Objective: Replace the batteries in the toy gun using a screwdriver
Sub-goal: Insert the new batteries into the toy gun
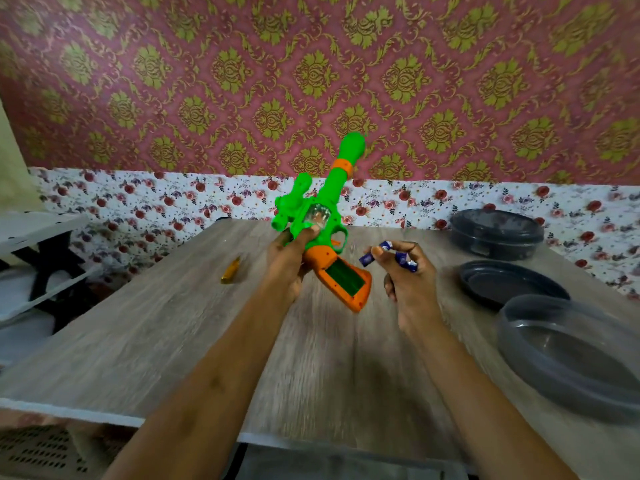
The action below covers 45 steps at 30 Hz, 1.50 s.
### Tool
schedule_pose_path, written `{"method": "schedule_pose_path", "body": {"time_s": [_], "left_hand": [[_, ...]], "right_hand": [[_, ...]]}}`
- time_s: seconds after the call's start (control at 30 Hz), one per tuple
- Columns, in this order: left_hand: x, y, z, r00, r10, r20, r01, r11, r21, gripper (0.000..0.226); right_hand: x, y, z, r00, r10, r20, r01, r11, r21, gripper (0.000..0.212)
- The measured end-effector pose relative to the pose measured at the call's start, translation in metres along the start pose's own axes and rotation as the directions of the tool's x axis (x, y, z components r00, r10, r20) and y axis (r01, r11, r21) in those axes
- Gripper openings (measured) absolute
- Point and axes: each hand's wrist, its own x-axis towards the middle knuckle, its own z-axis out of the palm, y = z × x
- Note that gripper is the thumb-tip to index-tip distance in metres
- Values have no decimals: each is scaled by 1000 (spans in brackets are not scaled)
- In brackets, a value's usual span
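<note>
My left hand (289,261) grips the green and orange toy gun (322,209) by its body and holds it above the wooden table (173,327), barrel pointing away and up. The orange grip faces me with its battery compartment (344,277) open and dark green inside. To the right of the grip, my right hand (405,278) holds several blue batteries (391,256) in its curled fingers. A yellow-handled screwdriver (231,270) lies on the table to the left of the gun, untouched.
Dark round containers stand at the right: a lidded one (495,233) at the back, a shallow lid (509,285) in the middle, a larger grey one (571,355) nearest me. A white shelf (38,233) stands left of the table. A patterned wall rises behind.
</note>
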Motion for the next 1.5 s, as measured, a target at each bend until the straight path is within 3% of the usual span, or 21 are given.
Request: {"method": "schedule_pose_path", "body": {"time_s": [0.2,0.33,0.4,0.5,0.63,0.73,0.87,1.3,1.5], "left_hand": [[18,-39,-9,995,18,-101,-30,992,-123,10],[25,-42,-17,989,9,-149,-37,981,-191,22],[23,-43,-17,988,13,-154,-44,979,-201,24],[19,-46,-15,989,-5,-148,-30,973,-231,30],[19,-45,-16,989,-22,-149,-7,982,-191,42],[21,-47,-18,986,-5,-164,-22,986,-166,48],[26,-50,-18,987,21,-157,-45,988,-151,47],[36,-57,-16,989,-22,-145,3,992,-128,44],[33,-60,-18,989,-56,-136,35,987,-154,45]], "right_hand": [[7,24,5,991,-123,-46,118,988,-104,12],[16,27,2,985,-171,-14,169,982,-87,18],[16,27,0,971,-237,29,239,957,-163,20],[11,27,-2,944,-307,118,329,878,-348,16],[7,24,-3,915,-320,246,401,788,-466,13],[6,26,-3,883,-318,345,468,656,-592,17],[6,29,-1,869,-298,396,495,543,-678,18],[11,24,-1,931,-141,337,327,732,-598,9],[11,30,-6,940,-112,322,309,677,-668,14]]}}
